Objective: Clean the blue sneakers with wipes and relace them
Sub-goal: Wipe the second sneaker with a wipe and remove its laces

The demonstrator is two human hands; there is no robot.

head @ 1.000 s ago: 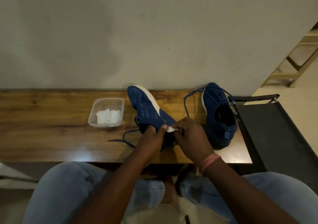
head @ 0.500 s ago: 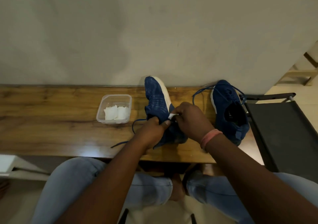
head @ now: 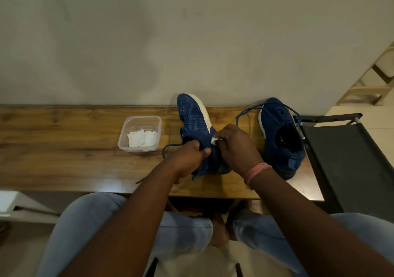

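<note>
We see the right hand (head: 236, 146) with its fingers (head: 223, 137) bunched and pinching a small white wipe (head: 214, 140) against the side of the near sneaker (head: 195, 123), close to where the blue upper meets the white sole. The left hand (head: 189, 155) grips that same sneaker at its collar, fingers curled round the fabric and the thumb lying across the outside. The sneaker is tipped on its side, toe toward the wall, heel toward us, resting on the tabletop (head: 64, 159). A blue lace (head: 170, 147) trails loose from it to the left, over the wood. A pink band (head: 257, 170) sits on the right wrist. To the right, apart from the hands, we see the second sneaker (head: 281, 136) standing upright on its sole, opening up, its lace (head: 247, 111) looped loosely off the toe end. To the left of the held sneaker stands a clear tub (head: 139, 133) with folded white wipes (head: 141, 138) inside. A dark chair (head: 351, 159) stands just beside the tabletop's right end. Below the edge we see knees in light jeans (head: 96, 223).
</note>
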